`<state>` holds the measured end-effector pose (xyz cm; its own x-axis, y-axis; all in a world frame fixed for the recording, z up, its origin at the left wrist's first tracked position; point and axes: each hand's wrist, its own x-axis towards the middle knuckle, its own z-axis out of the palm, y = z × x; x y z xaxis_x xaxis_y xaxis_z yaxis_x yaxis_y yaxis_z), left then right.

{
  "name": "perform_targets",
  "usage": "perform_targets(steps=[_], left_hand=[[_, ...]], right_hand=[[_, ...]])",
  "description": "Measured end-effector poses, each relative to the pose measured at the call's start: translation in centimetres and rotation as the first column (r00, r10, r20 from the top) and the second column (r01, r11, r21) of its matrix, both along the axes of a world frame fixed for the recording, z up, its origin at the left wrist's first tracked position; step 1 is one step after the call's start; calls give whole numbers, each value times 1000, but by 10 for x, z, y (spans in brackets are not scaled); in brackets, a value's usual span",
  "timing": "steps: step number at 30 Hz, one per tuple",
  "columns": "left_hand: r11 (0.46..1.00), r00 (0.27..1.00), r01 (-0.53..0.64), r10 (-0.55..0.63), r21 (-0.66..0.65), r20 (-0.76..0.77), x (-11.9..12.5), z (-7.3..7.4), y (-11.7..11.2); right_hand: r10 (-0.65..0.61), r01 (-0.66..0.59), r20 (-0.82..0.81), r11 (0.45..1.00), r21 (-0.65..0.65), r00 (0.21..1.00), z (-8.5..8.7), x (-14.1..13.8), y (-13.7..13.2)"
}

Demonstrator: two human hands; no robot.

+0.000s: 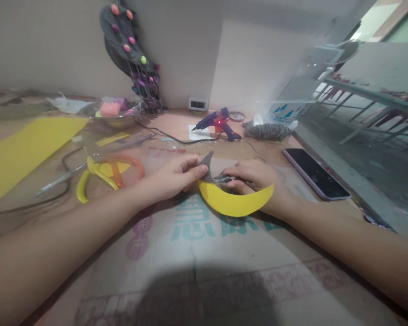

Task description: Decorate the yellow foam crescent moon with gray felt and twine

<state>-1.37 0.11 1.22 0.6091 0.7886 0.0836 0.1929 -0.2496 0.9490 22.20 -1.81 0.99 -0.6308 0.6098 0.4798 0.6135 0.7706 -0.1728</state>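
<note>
A yellow crescent cutout hangs in front of my fingers, its left end wrapped in grey yarn. My left hand pinches that wrapped end between thumb and fingers. On the other side, my right hand is closed behind the crescent, its fingers bent around grey strands that look like yarn. The crescent partly hides the right hand's lower fingers and palm. Both hands are just above a printed plastic sheet.
A blue glue gun with a lit red light lies beyond my hands, beside a grey yarn bundle. At right is a phone; at left, scissors and a yellow sheet. A pom-pom-decorated grey crescent leans on the wall.
</note>
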Motion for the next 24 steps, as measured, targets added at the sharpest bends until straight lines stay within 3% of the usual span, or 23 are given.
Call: perform_targets(steps=[19,24], left_hand=[[999,998,41,-41,-4,48,-1,-4,3],[998,997,47,-45,-31,68,-1,-4,3]], right_hand=[[8,-16,-41,982,-186,999,3,-2,1],[22,-36,-78,982,-185,997,0,-1,1]])
